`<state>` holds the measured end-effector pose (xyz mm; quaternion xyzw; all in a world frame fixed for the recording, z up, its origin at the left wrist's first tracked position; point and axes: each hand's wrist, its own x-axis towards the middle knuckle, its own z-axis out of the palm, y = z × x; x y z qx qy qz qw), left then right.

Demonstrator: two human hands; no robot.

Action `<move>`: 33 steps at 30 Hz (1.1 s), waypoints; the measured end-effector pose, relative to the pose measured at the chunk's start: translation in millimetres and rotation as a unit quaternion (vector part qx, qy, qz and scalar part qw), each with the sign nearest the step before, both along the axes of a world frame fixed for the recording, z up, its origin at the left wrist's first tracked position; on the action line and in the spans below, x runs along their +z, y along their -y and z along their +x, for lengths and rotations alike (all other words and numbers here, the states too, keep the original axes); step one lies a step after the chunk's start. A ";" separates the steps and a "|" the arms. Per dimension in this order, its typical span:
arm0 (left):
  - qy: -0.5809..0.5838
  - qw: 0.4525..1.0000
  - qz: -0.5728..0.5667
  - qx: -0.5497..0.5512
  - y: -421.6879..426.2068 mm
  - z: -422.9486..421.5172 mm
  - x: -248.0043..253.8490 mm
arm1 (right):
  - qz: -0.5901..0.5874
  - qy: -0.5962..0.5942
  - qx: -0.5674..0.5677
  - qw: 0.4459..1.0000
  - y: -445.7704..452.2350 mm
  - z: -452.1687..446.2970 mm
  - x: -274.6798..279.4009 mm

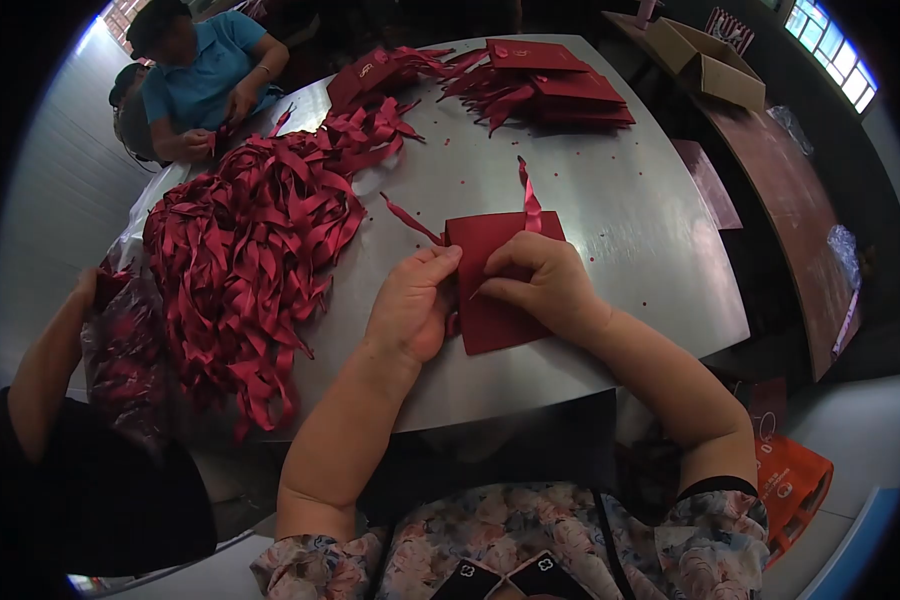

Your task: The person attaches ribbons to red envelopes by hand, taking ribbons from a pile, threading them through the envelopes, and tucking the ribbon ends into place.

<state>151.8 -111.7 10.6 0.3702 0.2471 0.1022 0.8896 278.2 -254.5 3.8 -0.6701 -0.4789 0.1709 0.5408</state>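
A flat dark red paper bag (500,325) lies on the metal table in front of me. My left hand (415,300) grips its left edge, thumb on top. Over the bag's upper right part, my right hand (545,280) is closed in a pinch; a thin pale tip shows at its fingertips, too small to name. One red ribbon (530,195) sticks up past the bag's top edge, beyond my right hand. A second ribbon (410,218) reaches out from the upper left corner, by my left thumb.
Left of me is a big heap of red ribbons (255,240) on the table (610,250). Stacked red bags (575,90) lie at the far side. A co-worker in a blue shirt (210,65) sits far left; another person's arm (50,360) is nearer. A cardboard box (705,65) stands back right.
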 end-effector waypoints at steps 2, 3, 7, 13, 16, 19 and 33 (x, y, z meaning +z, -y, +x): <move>0.010 1.000 0.007 -0.008 -2.2 -0.4 -2.5 | 0.012 0.062 0.022 0.998 -0.5 1.8 -2.7; 0.020 1.000 0.013 -0.018 -1.7 0.1 -1.2 | 0.012 0.062 0.021 0.998 -0.2 1.2 -1.1; 0.017 0.999 0.041 -0.011 3.2 0.1 6.1 | -0.014 0.083 0.025 0.996 2.3 -0.3 3.0; 0.046 0.999 0.004 -0.029 0.9 0.2 5.3 | -0.021 0.097 0.037 0.994 0.0 1.4 -0.1; 0.070 0.997 -0.007 -0.034 2.5 1.5 3.7 | -0.027 0.080 0.042 0.996 -1.0 3.5 -0.7; 0.059 0.997 0.047 -0.018 3.3 7.1 -9.8 | -0.035 0.074 0.041 0.996 -2.4 2.6 -1.2; 0.015 0.995 0.071 0.067 5.3 3.1 5.0 | -0.059 -0.182 0.004 0.982 -5.5 0.1 16.7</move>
